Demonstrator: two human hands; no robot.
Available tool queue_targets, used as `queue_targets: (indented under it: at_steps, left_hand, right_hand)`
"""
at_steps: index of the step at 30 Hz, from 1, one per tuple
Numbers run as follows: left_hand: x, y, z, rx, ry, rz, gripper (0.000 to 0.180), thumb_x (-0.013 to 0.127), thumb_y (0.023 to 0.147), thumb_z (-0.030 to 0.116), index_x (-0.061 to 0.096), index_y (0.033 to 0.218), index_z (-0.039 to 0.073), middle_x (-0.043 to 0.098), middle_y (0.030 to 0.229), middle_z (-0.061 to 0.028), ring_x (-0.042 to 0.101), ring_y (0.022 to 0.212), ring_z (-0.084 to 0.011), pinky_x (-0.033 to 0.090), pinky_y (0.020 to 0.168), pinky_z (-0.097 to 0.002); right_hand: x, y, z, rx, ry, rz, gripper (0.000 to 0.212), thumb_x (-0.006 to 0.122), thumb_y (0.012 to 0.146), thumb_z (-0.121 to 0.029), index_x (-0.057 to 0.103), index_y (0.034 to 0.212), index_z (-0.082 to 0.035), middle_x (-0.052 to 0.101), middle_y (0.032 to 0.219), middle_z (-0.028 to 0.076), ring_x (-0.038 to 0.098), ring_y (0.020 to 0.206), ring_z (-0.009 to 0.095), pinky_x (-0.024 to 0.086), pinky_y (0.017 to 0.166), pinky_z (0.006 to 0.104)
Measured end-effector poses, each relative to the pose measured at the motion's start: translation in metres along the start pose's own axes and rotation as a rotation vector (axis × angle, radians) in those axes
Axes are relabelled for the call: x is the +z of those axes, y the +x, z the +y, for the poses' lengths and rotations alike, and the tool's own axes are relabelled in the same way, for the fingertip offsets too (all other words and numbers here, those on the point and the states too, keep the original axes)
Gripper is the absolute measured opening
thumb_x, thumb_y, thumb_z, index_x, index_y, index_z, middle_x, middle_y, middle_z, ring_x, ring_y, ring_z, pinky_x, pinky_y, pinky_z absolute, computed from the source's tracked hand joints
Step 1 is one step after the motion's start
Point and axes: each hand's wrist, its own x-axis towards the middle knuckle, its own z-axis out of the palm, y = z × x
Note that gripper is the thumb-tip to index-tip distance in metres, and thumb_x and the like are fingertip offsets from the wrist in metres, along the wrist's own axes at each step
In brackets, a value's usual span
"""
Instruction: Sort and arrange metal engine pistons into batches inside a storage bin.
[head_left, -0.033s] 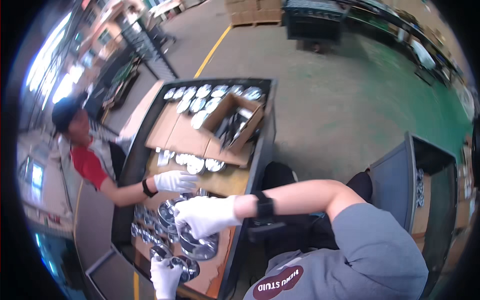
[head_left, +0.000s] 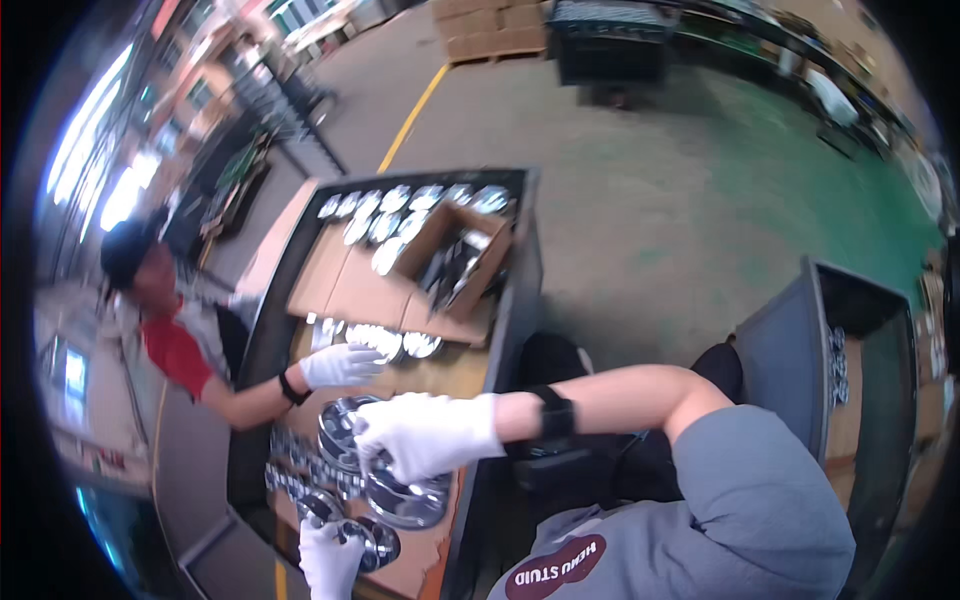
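My right hand [head_left: 425, 435], in a white glove, reaches in from the right. Its fingers curl over the rim of a shiny round metal part [head_left: 408, 505], and another round metal part [head_left: 340, 430] lies against its far side. Lower down, my left hand [head_left: 330, 560], gloved too, has its fingers closed at the edge of a smaller ring-like metal part [head_left: 380, 545]. Rows of small metal parts [head_left: 290, 480] lie left of my hands on cardboard in the dark bin [head_left: 530, 260].
Across the bin a co-worker holds out a gloved hand [head_left: 340, 366] just beyond mine. A cardboard box [head_left: 500, 255] with dark pieces stands on a cardboard sheet [head_left: 345, 280] amid more shiny round parts. At right is a second grey bin [head_left: 790, 350] with metal parts inside.
The whole view has shifted slightly. My right hand stays on the round part, and my left hand keeps its place at the smaller one.
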Motion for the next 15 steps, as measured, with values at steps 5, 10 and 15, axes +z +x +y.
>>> queue_targets:
  at_steps: [5, 10, 15]
  left_hand:
    - [-0.012, 0.055, 0.139, 0.563, 0.152, -0.132, 0.020, 0.071, 0.079, 0.017, 0.074, 0.096, 0.007, 0.063, 0.117, -0.0215, 0.060, 0.109, -0.0384, 0.048, 0.096, -0.0435]
    - [0.018, 0.096, 0.261, 1.182, 0.322, -0.035, 0.029, 0.073, 0.078, 0.022, 0.075, 0.102, 0.006, 0.059, 0.126, -0.0204, 0.060, 0.112, -0.0376, 0.048, 0.097, -0.0421]
    - [0.052, 0.051, 0.426, 1.221, 0.275, -0.522, 0.030, 0.072, 0.078, 0.015, 0.074, 0.105, 0.002, 0.062, 0.124, -0.0212, 0.061, 0.113, -0.0357, 0.048, 0.098, -0.0398]
  right_hand:
    - [-0.088, -0.194, -0.051, 0.153, -0.281, 0.653, 0.022, 0.065, 0.073, -0.013, 0.075, 0.092, -0.014, 0.066, 0.103, 0.014, 0.066, 0.087, 0.036, 0.053, 0.078, 0.0435]
    - [-0.079, -0.373, -0.132, 0.717, -0.628, 1.091, 0.023, 0.065, 0.075, -0.014, 0.075, 0.096, -0.017, 0.066, 0.108, 0.011, 0.066, 0.093, 0.035, 0.054, 0.081, 0.0428]
    - [-0.016, -0.558, -0.187, 1.368, -0.858, 1.334, 0.031, 0.064, 0.074, -0.011, 0.076, 0.102, -0.018, 0.066, 0.113, 0.011, 0.065, 0.102, 0.032, 0.053, 0.089, 0.0406]
